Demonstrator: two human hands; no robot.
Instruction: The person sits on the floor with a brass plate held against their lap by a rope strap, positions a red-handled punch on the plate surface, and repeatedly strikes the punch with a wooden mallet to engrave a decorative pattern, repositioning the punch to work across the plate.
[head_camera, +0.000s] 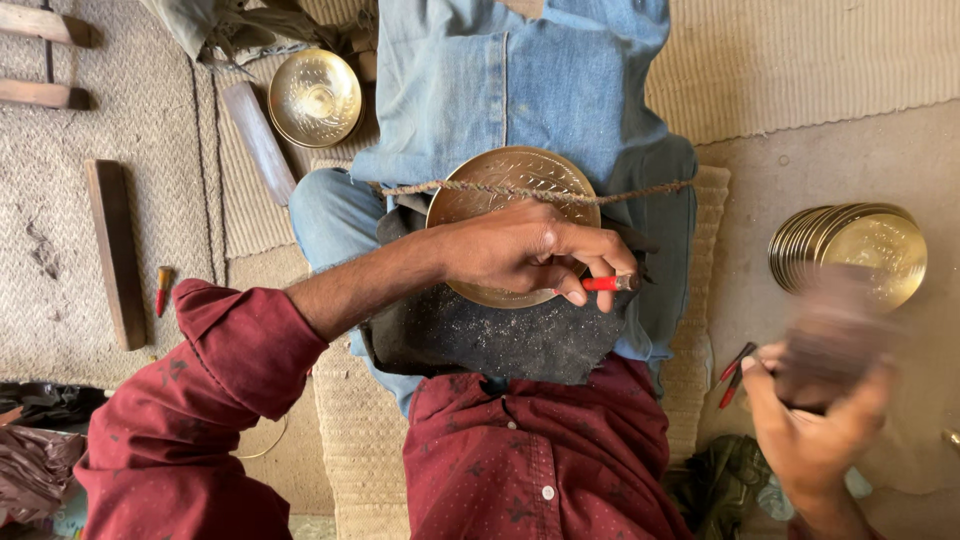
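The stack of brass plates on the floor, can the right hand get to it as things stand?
Probably yes. The stack of brass plates stands just beyond the right hand with nothing between them, but that hand already grips a blurred dark block, so its fingers aren't free.

glossy engraved brass plate (512, 190), rough woven mat (800, 55).

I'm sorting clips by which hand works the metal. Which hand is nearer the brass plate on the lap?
Left. The left hand rests on the brass plate, gripping a red-handled tool. The right hand is off to its right, holding a blurred block.
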